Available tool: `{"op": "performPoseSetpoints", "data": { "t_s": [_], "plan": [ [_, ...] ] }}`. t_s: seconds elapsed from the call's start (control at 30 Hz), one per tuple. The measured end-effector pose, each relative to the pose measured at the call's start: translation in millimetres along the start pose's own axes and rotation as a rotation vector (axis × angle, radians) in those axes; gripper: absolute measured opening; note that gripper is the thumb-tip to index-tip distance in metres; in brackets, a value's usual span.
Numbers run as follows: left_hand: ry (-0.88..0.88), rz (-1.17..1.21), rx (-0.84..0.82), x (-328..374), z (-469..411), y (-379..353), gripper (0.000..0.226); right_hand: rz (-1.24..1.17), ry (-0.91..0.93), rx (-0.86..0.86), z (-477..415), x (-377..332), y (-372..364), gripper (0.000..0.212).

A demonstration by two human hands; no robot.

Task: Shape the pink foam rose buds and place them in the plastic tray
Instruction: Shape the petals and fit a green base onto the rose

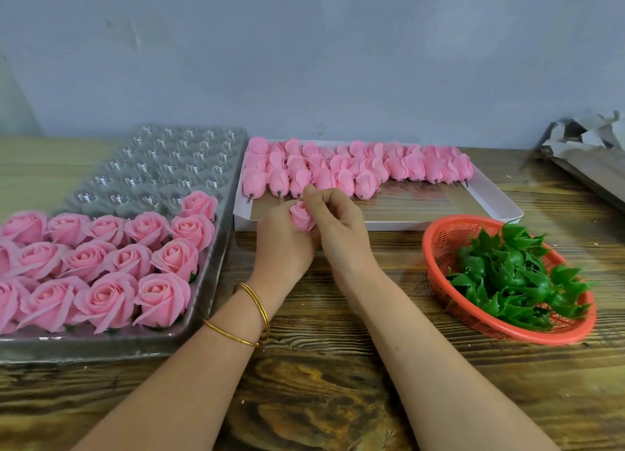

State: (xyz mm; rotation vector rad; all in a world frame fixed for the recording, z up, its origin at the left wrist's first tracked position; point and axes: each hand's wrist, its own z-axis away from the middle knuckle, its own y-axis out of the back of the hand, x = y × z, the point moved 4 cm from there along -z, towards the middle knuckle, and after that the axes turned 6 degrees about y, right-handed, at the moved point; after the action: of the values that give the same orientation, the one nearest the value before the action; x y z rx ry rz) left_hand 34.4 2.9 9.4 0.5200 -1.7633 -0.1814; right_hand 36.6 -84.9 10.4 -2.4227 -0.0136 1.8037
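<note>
While the left hand (282, 239) cupped a pink foam rose bud (302, 216) from below, its fingers (270, 220) wrapped around it, the right hand (338, 224) pinched the bud's top petals between thumb and fingertips. Both hands were held above the wooden tabletop (321, 383), just in front of a white cardboard box (490, 200) lined with rows of unshaped buds (355, 166). To the left sat the plastic tray (189, 325), its near cells filled with opened roses (111, 264), its far cells bare. A red basket (439, 241) of green leaf pieces (507, 274) stood to the right. Two gold bangles (257, 308) circled the left wrist.
</note>
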Motion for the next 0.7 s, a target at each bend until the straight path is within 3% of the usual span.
{"op": "performPoseSetpoints", "data": {
  "t_s": [0.33,0.57,0.7],
  "plan": [
    [-0.032,-0.003,0.027,0.3,-0.5,-1.6,0.031,-0.091,-0.068,0.009,-0.5,2.9,2.5,0.024],
    [0.04,0.054,0.032,-8.1,-4.5,-2.1,0.009,0.075,-0.011,-0.007,0.1,3.5,3.3,0.014],
    [0.035,0.102,0.043,-7.4,-4.8,-0.2,0.027,0.092,-0.006,0.044,-2.3,2.3,8.8,0.008]
  ]
}}
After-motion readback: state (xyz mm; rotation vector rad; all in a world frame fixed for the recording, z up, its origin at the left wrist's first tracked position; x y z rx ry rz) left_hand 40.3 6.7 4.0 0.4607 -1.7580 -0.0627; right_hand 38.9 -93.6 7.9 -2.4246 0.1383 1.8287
